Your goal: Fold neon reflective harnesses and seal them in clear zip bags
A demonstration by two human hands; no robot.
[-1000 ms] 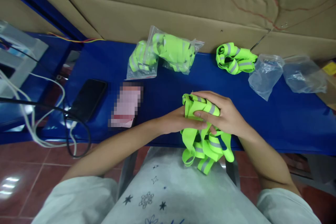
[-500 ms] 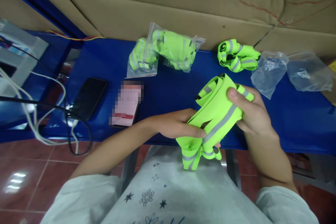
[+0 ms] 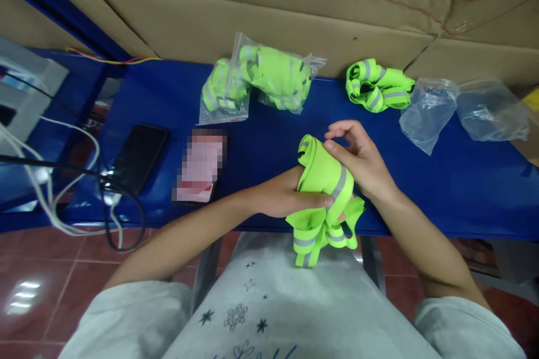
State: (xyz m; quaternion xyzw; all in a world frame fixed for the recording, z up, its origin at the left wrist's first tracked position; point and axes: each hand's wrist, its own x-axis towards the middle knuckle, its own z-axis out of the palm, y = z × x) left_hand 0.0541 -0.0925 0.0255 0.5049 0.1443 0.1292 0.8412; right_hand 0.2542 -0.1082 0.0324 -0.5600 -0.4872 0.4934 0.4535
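since the earlier frame the neon green vest has been rolled tighter and drawn in toward the near edge of the blue tabletop, where before it stretched wide between the hands. left hand now grips the bundle from the left, fingers wrapped round its middle, forearm slanting in over the near edge. right hand presses its thumb and palm on the upper right of the roll, the fingers half curled and lifted above it. loose straps hang below the near edge over the lap. along the far edge lie two bagged vests, a loose vest and empty bags. a phone sits near the left edge.
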